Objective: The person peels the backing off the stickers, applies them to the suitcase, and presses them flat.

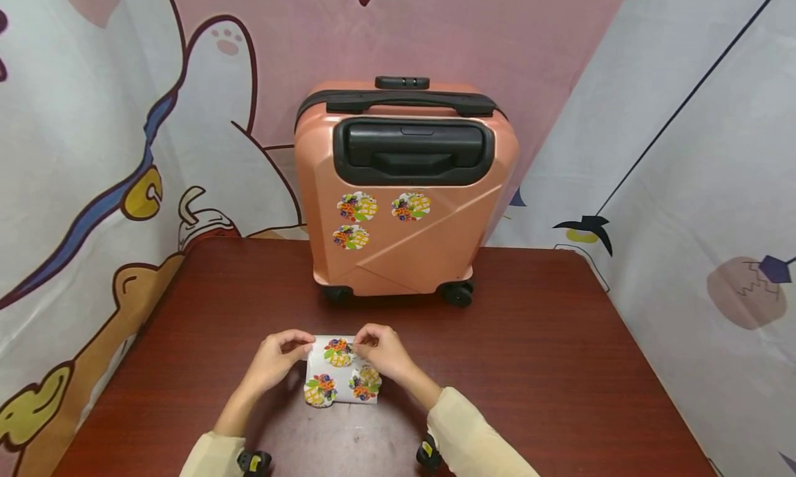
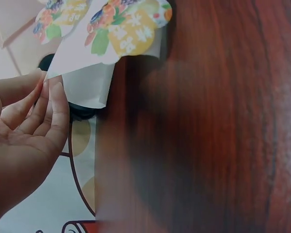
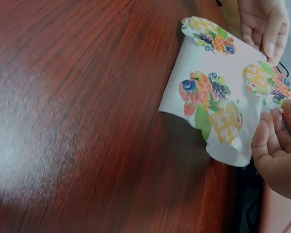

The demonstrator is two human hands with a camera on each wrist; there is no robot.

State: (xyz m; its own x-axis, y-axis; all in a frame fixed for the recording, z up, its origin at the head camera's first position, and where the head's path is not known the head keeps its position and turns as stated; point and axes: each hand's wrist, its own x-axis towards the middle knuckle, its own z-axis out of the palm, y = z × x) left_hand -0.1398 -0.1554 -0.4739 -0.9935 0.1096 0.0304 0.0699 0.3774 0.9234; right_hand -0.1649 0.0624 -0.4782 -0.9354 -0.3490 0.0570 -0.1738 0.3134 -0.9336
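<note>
A white sticker sheet (image 1: 332, 382) printed with fruit stickers is held up in front of me over the table. My left hand (image 1: 273, 361) pinches its upper left corner between thumb and fingers; the left wrist view shows the same hand (image 2: 31, 119) gripping the paper's edge. With thumb and finger, my right hand (image 1: 384, 352) pinches the edge of the top fruit sticker (image 3: 267, 83) on the sheet. Two more stickers lie lower on it, such as the large fruit sticker (image 3: 211, 104) in the right wrist view. The sheet's lower edge curls there.
Behind the sheet stands a pink-orange suitcase (image 1: 398, 256) on black wheels, its front bearing three round fruit stickers, one being the upper right sticker (image 1: 411, 207). A reddish-brown wooden table (image 1: 560, 352) carries it. Cartoon-printed cloth (image 1: 485, 41) hangs behind and on both sides.
</note>
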